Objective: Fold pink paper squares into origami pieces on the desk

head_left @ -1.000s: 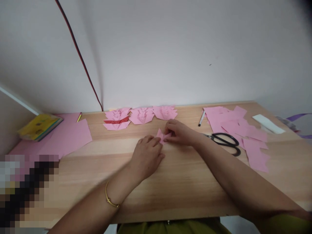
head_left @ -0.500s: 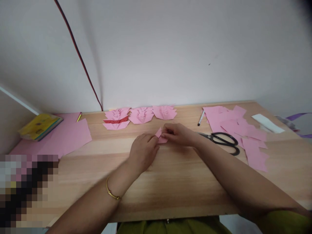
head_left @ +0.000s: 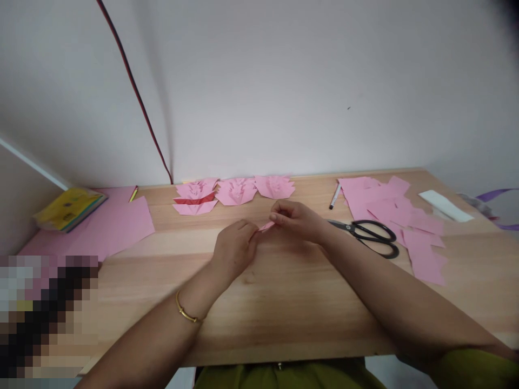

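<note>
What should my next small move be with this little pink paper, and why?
I'd probably pinch the small pink paper more firmly with the right hand while the left hand steadies the other end. Both hands hold it, one at each end, and only a narrow strip shows between them; its folds can't be made out.

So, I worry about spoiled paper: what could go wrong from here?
Both the left hand and right hand grip the small folded pink paper, so an uneven tug might tear or miscrease it.

The black-handled scissors lie close beyond the right forearm; a sideways swing could knock them into the cut pink paper pieces.

Those pieces overlap loosely, so they may slide or bend if brushed.
</note>
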Demonstrator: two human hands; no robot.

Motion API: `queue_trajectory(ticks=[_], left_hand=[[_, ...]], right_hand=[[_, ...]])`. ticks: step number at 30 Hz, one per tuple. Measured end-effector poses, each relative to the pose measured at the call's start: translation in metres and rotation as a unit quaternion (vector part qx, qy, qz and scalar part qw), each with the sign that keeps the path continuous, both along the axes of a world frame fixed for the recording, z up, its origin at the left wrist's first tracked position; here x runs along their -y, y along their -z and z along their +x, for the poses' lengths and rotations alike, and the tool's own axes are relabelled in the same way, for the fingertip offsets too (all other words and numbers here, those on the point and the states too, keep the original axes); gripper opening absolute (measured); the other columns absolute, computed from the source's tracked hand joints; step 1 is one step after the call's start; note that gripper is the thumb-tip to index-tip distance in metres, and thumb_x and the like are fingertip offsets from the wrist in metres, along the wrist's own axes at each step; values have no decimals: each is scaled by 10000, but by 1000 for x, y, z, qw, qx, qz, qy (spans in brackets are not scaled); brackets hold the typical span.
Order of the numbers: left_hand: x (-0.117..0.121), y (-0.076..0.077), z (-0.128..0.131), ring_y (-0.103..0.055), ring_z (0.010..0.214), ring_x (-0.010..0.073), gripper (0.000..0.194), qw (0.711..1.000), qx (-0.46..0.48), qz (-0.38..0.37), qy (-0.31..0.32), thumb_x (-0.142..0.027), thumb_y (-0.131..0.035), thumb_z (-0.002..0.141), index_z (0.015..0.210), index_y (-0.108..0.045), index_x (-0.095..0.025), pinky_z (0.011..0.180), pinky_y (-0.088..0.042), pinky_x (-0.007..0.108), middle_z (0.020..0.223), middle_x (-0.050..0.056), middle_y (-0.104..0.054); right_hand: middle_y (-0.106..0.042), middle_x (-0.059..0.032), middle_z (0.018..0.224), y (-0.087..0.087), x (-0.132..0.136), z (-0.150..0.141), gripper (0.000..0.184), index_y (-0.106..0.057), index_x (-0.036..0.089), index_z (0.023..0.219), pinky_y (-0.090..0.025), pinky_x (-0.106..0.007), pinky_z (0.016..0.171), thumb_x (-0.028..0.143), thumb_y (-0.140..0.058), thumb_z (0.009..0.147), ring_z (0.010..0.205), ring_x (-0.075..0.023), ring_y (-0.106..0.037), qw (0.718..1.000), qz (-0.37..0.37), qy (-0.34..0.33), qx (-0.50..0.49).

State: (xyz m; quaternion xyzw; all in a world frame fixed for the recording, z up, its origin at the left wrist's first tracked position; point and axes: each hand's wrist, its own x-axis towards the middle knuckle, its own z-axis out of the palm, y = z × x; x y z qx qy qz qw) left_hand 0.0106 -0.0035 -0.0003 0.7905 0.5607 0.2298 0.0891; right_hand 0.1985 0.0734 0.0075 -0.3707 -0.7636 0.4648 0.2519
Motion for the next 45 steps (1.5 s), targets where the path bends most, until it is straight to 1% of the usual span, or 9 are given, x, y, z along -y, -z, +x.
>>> queue_trajectory(ticks=[5, 8, 11, 18, 25, 30, 37, 41, 45], left_hand=[[-5, -1, -1, -598, 726, 141, 170, 988, 154, -11, -19, -234, -507, 865, 860, -668, -181, 676, -443, 244, 783, 27, -679], [-7, 0, -2, -579, 674, 123, 180, 968, 242, -51, -39, -271, -522, 852, 842, -674, -176, 632, -427, 221, 735, 6, -665], [-8, 2, -2, -530, 621, 108, 195, 954, 281, -92, -51, -278, -520, 842, 752, -649, -162, 588, -398, 210, 654, -14, -603], [-10, 4, -4, -506, 639, 113, 190, 965, 249, -82, -23, -259, -533, 824, 672, -593, -162, 612, -389, 220, 632, -16, -555], [-11, 5, -4, -589, 797, 142, 167, 959, 268, -92, -5, -232, -515, 832, 874, -668, -182, 738, -446, 249, 864, 26, -676], [-11, 3, -4, -555, 700, 124, 153, 957, 271, -103, -22, -252, -524, 820, 806, -655, -175, 660, -424, 229, 753, 2, -647], [-11, 5, -3, -423, 530, 95, 214, 944, 294, -132, -67, -313, -534, 812, 663, -571, -164, 516, -334, 207, 529, -48, -470], [-10, 5, -3, -436, 543, 96, 194, 946, 292, -126, -59, -300, -533, 817, 689, -590, -165, 529, -342, 206, 544, -47, -490], [-9, 3, -3, -482, 599, 103, 190, 965, 237, -108, -11, -284, -522, 832, 738, -637, -167, 576, -367, 214, 632, -25, -572]], right_hand=[[-539, -15, 782, 6, -2, 2, 334, -553, 170, 890, -387, -245, 631, 488, -584, 791, 711, -130, -481, 997, 54, 45, -41], [-575, -34, 874, 11, -3, 0, 358, -582, 180, 964, -409, -257, 686, 447, -662, 740, 794, -149, -514, 997, 65, 5, -38], [-568, -10, 748, 13, -1, -3, 231, -612, 167, 829, -388, -243, 633, 397, -590, 810, 691, -123, -502, 998, 40, -37, -34], [-606, -15, 754, 16, -2, -5, 216, -629, 157, 779, -391, -240, 634, 373, -635, 772, 702, -127, -535, 997, 34, 1, -64], [-648, -24, 808, 17, 4, -7, 188, -644, 161, 830, -426, -248, 675, 342, -607, 798, 759, -144, -573, 997, 25, -45, -49], [-621, -11, 763, 15, 4, -8, 205, -635, 160, 783, -398, -237, 627, 365, -613, 787, 701, -128, -539, 999, 29, -30, -33], [-532, 8, 684, 17, -2, -6, 214, -604, 155, 761, -355, -227, 582, 367, -603, 791, 630, -100, -459, 998, 15, -13, -60], [-527, 9, 688, 17, -1, -6, 241, -583, 157, 756, -354, -225, 575, 394, -613, 788, 634, -100, -457, 997, 9, -30, -68], [-565, -3, 704, 18, 2, -6, 253, -605, 155, 777, -382, -238, 598, 406, -604, 800, 655, -113, -490, 998, 6, -37, -54]])
